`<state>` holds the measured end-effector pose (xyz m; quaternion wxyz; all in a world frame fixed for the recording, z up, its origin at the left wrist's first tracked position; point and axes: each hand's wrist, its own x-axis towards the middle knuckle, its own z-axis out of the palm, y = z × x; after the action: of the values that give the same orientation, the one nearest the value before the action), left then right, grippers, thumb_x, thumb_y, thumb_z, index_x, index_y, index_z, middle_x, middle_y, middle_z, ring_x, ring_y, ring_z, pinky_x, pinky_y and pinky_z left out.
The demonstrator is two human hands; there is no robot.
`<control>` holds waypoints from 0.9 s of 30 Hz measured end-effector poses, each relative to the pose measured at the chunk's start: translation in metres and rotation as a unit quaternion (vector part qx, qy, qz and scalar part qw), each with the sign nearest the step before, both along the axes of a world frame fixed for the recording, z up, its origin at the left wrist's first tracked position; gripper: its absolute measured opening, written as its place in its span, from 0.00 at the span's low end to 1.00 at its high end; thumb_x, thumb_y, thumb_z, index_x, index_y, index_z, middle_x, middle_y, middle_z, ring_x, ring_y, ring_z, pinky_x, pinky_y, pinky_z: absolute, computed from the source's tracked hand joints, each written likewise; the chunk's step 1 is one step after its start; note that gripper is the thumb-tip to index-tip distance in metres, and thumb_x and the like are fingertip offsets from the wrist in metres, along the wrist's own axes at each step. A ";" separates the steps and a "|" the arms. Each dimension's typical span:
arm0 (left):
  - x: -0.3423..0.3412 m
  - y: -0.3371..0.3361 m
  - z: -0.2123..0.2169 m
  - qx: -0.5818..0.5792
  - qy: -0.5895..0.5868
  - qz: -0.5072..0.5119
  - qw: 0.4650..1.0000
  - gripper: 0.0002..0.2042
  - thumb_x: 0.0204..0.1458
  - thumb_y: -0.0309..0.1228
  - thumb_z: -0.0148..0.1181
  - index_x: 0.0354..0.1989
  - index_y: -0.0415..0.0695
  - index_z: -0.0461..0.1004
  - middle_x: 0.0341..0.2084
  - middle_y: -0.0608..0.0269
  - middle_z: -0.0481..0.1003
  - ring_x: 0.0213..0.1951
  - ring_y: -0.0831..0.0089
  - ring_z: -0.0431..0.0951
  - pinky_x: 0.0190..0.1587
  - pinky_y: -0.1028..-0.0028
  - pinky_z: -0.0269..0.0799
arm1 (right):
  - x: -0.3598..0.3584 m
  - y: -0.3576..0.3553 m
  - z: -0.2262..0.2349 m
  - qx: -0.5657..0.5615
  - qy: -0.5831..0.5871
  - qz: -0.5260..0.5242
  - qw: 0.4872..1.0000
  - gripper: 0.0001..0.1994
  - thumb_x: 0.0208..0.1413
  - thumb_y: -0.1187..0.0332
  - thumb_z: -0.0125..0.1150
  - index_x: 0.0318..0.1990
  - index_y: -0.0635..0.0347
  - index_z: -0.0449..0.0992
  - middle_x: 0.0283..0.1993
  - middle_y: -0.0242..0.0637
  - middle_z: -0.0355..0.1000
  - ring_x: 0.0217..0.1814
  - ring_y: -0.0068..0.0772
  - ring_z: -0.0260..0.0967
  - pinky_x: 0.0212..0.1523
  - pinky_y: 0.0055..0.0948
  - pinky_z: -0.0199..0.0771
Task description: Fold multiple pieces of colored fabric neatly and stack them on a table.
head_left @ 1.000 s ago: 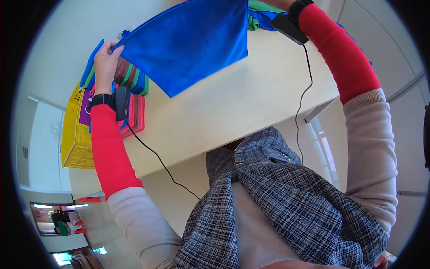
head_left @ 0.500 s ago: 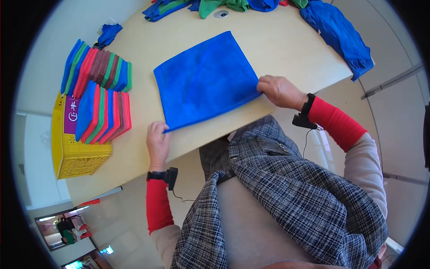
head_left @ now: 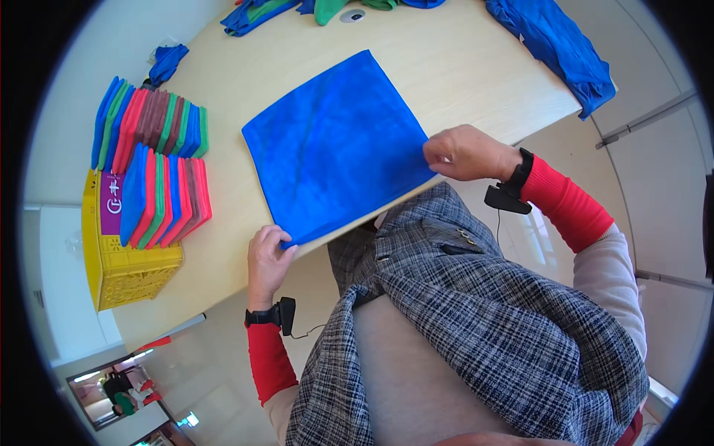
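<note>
A square blue cloth (head_left: 335, 141) lies spread on the table in front of me, faintly creased on its left half. Its near edge reaches the table's front edge. With thumb and fingers pinched, my left hand (head_left: 266, 260) holds the near left corner. My right hand (head_left: 470, 154) is at the near right corner, its fingers curled in a pinch on the cloth's edge; the fingertips are partly hidden. Black straps with small boxes and cables circle both wrists.
At the left, folded red, blue, green and brown cloths (head_left: 167, 195) stand in two rows over a yellow crate (head_left: 141, 275). A crumpled blue cloth (head_left: 167, 63) lies behind them. Loose blue and green cloths (head_left: 256, 15) lie at the far edge, and a blue heap (head_left: 554, 52) at the far right.
The cloth's near edge has come closer to me, to the table's edge, and lies flatter. My left hand has moved nearer with its corner; the right hand's fingers have curled more. The view has shifted slightly.
</note>
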<state>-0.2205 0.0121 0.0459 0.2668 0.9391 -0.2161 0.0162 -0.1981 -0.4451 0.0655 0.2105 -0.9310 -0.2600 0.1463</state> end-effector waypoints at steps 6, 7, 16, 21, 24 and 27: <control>0.067 -0.015 -0.001 0.039 -0.087 0.018 0.995 0.11 0.60 0.26 0.56 0.50 0.37 0.74 0.53 0.49 0.73 0.56 0.54 0.73 0.59 0.64 0.68 | 0.060 0.075 -0.012 0.070 -0.202 -0.042 0.976 0.20 0.64 0.59 0.57 0.58 0.62 0.70 0.62 0.47 0.68 0.65 0.50 0.64 0.62 0.45 0.65; 0.084 -0.027 -0.005 0.075 -0.146 0.004 0.986 0.15 0.62 0.30 0.56 0.55 0.37 0.73 0.59 0.47 0.71 0.62 0.52 0.70 0.63 0.62 0.65 | 0.074 0.092 -0.028 0.064 -0.233 -0.058 0.969 0.25 0.65 0.55 0.55 0.63 0.62 0.68 0.68 0.49 0.64 0.72 0.52 0.58 0.68 0.48 0.60; 0.155 -0.068 -0.053 0.211 -0.087 0.070 0.971 0.32 0.68 0.49 0.44 0.74 0.42 0.53 0.74 0.47 0.51 0.76 0.52 0.46 0.74 0.55 0.41 | 0.122 0.144 -0.080 -0.030 -0.230 -0.178 0.956 0.37 0.65 0.41 0.46 0.72 0.58 0.59 0.78 0.46 0.50 0.80 0.53 0.44 0.75 0.54 0.45; 0.156 -0.065 -0.055 0.181 -0.073 0.090 0.977 0.33 0.68 0.52 0.41 0.75 0.43 0.51 0.75 0.49 0.50 0.76 0.53 0.44 0.75 0.54 0.39 | 0.134 0.076 -0.090 -0.055 -0.257 -0.236 0.935 0.37 0.66 0.41 0.45 0.73 0.58 0.58 0.78 0.45 0.51 0.80 0.53 0.45 0.76 0.53 0.44; 0.152 -0.058 -0.060 0.180 -0.077 0.094 0.976 0.33 0.68 0.52 0.41 0.75 0.43 0.51 0.75 0.49 0.51 0.76 0.53 0.44 0.75 0.54 0.39 | 0.130 0.056 -0.094 -0.055 -0.254 -0.244 0.934 0.37 0.66 0.41 0.45 0.72 0.59 0.58 0.77 0.45 0.52 0.79 0.53 0.45 0.75 0.53 0.45; 0.154 -0.059 -0.055 0.184 -0.087 0.099 0.974 0.33 0.68 0.52 0.42 0.75 0.43 0.52 0.74 0.48 0.51 0.76 0.53 0.45 0.74 0.52 0.38 | 0.138 0.053 -0.079 -0.059 -0.245 -0.245 0.936 0.36 0.65 0.42 0.47 0.72 0.59 0.59 0.77 0.45 0.53 0.79 0.53 0.47 0.75 0.54 0.46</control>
<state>-0.0667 -0.0465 -0.0087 0.0663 0.9839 -0.1436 0.0838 -0.0601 -0.3923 -0.0139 0.1144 -0.9836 -0.0585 -0.1270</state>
